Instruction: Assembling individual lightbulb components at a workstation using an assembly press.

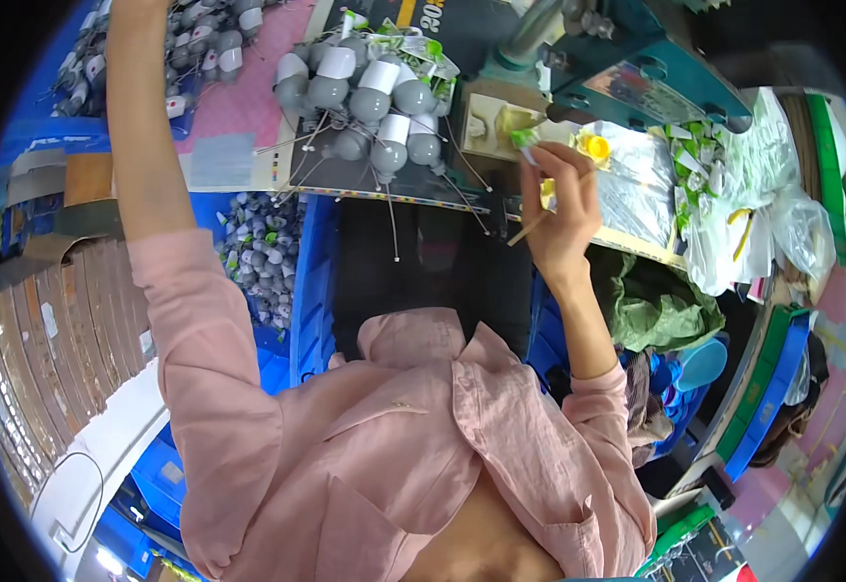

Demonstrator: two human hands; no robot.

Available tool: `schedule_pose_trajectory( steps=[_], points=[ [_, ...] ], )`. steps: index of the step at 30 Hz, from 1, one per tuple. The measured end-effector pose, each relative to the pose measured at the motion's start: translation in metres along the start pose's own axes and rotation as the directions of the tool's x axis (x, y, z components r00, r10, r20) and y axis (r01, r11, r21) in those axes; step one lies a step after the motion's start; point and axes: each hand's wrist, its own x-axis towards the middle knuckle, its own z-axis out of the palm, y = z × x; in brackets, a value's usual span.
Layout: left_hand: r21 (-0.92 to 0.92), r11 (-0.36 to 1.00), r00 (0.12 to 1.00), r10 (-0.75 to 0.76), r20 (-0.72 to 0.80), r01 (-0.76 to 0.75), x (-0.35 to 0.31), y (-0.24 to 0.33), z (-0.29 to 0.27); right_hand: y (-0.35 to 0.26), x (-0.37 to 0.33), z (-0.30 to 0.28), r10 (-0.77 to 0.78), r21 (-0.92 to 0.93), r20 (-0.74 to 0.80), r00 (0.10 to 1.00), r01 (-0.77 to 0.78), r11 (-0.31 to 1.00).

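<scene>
My left forearm [144, 126] reaches up past the top edge, so the left hand is out of sight. Between the thumb and fingers of my right hand [564, 204] is a small green-and-white piece [523, 139]. A thin wooden stick [528, 229] also pokes out from under that hand. The piece is close to a pale block [486, 126] below the teal machine [646, 73]. Left of the right hand, a cluster of grey bulb-shaped parts [370, 104] with white collars lies on the bench, their thin wires hanging over its front edge.
More grey bulbs fill a blue bin [311, 291] below the bench and a heap [205, 44] at far left. A yellow flower-like piece [594, 147], green-and-white pieces [697, 170] and clear plastic bags [797, 228] lie to the right. Stacked cardboard [64, 330] stands at left.
</scene>
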Motion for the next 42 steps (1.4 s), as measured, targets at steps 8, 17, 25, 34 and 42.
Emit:
schedule_pose_trajectory(
  steps=[8,17,25,34,42],
  points=[
    [0.919,0.382,0.984,-0.103,0.145,-0.096,-0.043,-0.18,-0.066,0.013,0.009,-0.027,0.253,0.032,0.087,0.964,-0.256,0.966],
    [0.966,0.101,0.948,0.241,0.206,-0.236,-0.075,-0.262,-0.153,0.089,0.021,-0.056,0.561,0.168,0.081,0.824,-0.566,0.807],
    [0.94,-0.188,0.876,0.347,0.336,-0.286,-0.084,-0.282,-0.169,0.097,0.019,-0.044,0.416,0.03,0.02,0.909,-0.416,0.909],
    [0.444,-0.701,0.584,0.048,0.81,-0.559,-0.088,-0.309,-0.184,0.024,0.041,-0.017,0.496,0.625,0.277,0.823,-0.546,0.558],
    [0.418,-0.776,0.705,-0.049,0.707,-0.472,-0.09,-0.311,-0.192,0.021,0.034,0.002,0.322,0.266,0.211,0.923,-0.371,0.89]
  ],
)
